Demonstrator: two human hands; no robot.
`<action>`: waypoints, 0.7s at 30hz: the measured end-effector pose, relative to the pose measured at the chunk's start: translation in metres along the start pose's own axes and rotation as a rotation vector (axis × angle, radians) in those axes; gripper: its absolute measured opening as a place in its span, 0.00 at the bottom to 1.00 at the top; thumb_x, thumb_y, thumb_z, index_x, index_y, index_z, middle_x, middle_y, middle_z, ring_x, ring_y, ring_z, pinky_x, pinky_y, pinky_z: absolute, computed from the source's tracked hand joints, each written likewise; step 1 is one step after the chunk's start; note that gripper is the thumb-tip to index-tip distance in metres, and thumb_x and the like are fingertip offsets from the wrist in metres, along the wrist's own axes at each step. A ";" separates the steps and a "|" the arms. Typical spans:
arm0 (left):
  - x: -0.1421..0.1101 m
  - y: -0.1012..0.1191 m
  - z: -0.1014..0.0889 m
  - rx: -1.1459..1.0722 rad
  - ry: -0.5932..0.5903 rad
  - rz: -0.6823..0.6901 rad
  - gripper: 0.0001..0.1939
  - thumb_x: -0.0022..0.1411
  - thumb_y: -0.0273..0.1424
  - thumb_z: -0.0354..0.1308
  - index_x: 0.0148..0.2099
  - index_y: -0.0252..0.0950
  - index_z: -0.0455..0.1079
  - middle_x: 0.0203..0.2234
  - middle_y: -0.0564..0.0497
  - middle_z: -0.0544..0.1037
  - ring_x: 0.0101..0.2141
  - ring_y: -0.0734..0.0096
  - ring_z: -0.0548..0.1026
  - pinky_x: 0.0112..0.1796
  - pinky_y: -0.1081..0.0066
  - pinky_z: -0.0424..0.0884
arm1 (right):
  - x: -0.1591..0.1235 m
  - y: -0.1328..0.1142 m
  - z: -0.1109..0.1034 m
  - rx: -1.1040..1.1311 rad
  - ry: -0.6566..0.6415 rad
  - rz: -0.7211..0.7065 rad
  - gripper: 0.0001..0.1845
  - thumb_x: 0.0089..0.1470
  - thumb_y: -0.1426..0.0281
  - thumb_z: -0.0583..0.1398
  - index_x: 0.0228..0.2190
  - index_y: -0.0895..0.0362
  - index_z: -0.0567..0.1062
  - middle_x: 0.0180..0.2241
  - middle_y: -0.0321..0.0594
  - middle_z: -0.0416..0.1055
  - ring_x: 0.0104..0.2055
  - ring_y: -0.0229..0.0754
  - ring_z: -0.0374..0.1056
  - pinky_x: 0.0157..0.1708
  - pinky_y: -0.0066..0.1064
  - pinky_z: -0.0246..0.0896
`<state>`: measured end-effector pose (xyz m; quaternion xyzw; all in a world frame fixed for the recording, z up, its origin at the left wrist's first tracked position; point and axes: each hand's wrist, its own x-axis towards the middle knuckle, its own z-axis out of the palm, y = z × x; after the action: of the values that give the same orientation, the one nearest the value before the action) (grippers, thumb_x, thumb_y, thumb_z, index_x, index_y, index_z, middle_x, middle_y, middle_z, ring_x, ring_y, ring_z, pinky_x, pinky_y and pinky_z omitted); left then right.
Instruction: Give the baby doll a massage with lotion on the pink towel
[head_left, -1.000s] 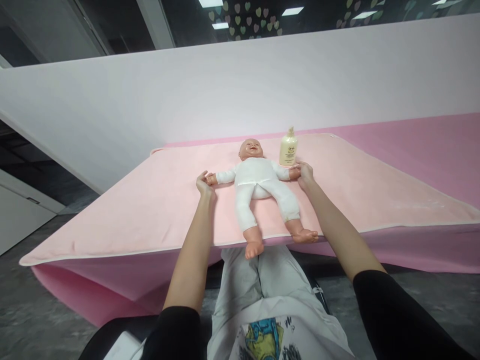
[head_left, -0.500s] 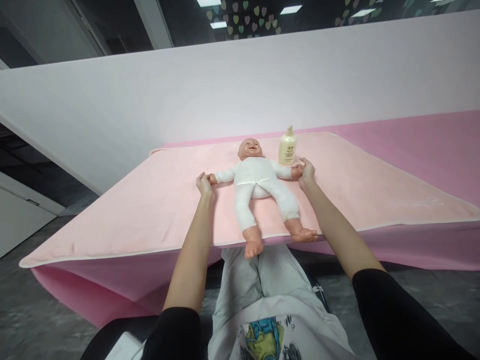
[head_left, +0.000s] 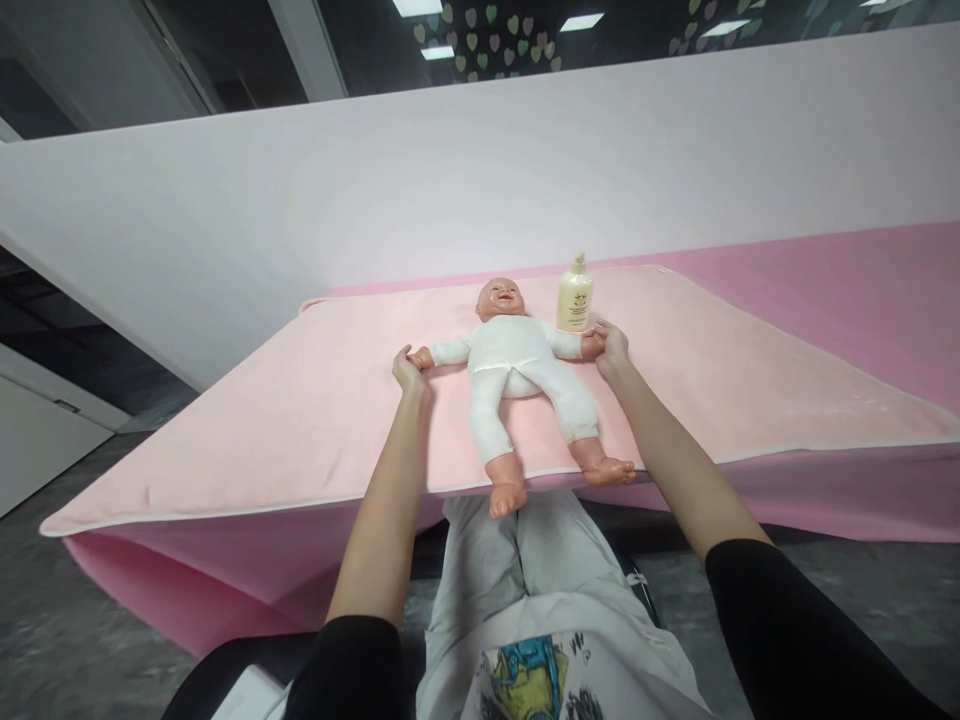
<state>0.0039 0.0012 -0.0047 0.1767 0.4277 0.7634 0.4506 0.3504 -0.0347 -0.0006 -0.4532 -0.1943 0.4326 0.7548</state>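
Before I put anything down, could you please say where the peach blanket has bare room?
Bare peach blanket lies left of the left hand, out to the near-left corner, and right of the right hand, towards the pink cover. It is crowded between the hands by the doll, and beyond the right hand by the pump bottle.

black elbow-length sleeves (head_left: 802,620), pale grey trousers (head_left: 484,550), white cloth front (head_left: 600,640) with blue, yellow-green and black print (head_left: 529,680)
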 end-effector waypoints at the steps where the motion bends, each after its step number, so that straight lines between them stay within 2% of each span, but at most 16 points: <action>1: -0.002 0.001 0.001 -0.021 -0.001 -0.015 0.06 0.57 0.26 0.50 0.37 0.35 0.66 0.21 0.57 0.65 0.25 0.76 0.72 0.32 0.73 0.71 | 0.001 0.000 0.000 -0.021 0.006 -0.008 0.14 0.36 0.77 0.57 0.31 0.56 0.70 0.17 0.29 0.66 0.23 0.34 0.67 0.25 0.25 0.66; 5: -0.009 0.007 0.001 -0.100 -0.028 -0.097 0.12 0.65 0.31 0.43 0.42 0.34 0.67 0.26 0.50 0.72 0.30 0.74 0.75 0.37 0.71 0.72 | 0.003 0.002 -0.002 -0.104 0.034 -0.054 0.19 0.38 0.76 0.59 0.38 0.55 0.71 0.19 0.28 0.68 0.25 0.35 0.68 0.26 0.25 0.67; 9: -0.009 0.013 -0.002 -0.250 -0.103 -0.209 0.18 0.69 0.36 0.35 0.47 0.36 0.65 0.38 0.44 0.76 0.36 0.74 0.76 0.41 0.71 0.73 | 0.004 0.003 -0.001 -0.103 0.083 -0.097 0.16 0.39 0.76 0.59 0.35 0.55 0.71 0.19 0.28 0.67 0.25 0.34 0.67 0.28 0.25 0.66; 13: -0.008 0.016 -0.003 -0.325 -0.095 -0.221 0.18 0.71 0.37 0.35 0.40 0.37 0.64 0.39 0.46 0.76 0.38 0.77 0.76 0.41 0.74 0.73 | 0.002 0.000 -0.001 -0.058 0.016 0.045 0.03 0.44 0.70 0.56 0.26 0.56 0.69 0.17 0.32 0.66 0.23 0.37 0.66 0.26 0.29 0.67; 16: -0.009 0.016 -0.001 -0.261 -0.104 -0.182 0.18 0.69 0.42 0.41 0.33 0.37 0.63 0.38 0.46 0.76 0.39 0.77 0.76 0.41 0.74 0.74 | 0.002 -0.002 -0.003 -0.092 -0.060 0.146 0.04 0.44 0.69 0.54 0.22 0.56 0.68 0.20 0.36 0.70 0.25 0.39 0.67 0.25 0.31 0.66; 18: -0.010 0.016 0.000 -0.192 -0.128 -0.152 0.20 0.66 0.47 0.45 0.31 0.36 0.63 0.38 0.44 0.76 0.40 0.75 0.76 0.41 0.73 0.74 | 0.003 -0.003 -0.006 -0.191 -0.075 0.130 0.03 0.42 0.71 0.55 0.21 0.56 0.69 0.21 0.37 0.70 0.25 0.40 0.67 0.23 0.31 0.64; 21: -0.010 0.015 0.000 -0.165 -0.164 -0.126 0.23 0.63 0.51 0.45 0.30 0.37 0.62 0.41 0.44 0.75 0.43 0.74 0.75 0.43 0.73 0.74 | 0.004 -0.002 -0.006 -0.290 -0.031 0.001 0.03 0.39 0.75 0.57 0.19 0.56 0.67 0.19 0.33 0.67 0.24 0.38 0.64 0.22 0.28 0.61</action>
<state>0.0012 -0.0101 0.0086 0.1735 0.3352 0.7492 0.5442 0.3576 -0.0352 -0.0022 -0.5508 -0.2664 0.4074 0.6780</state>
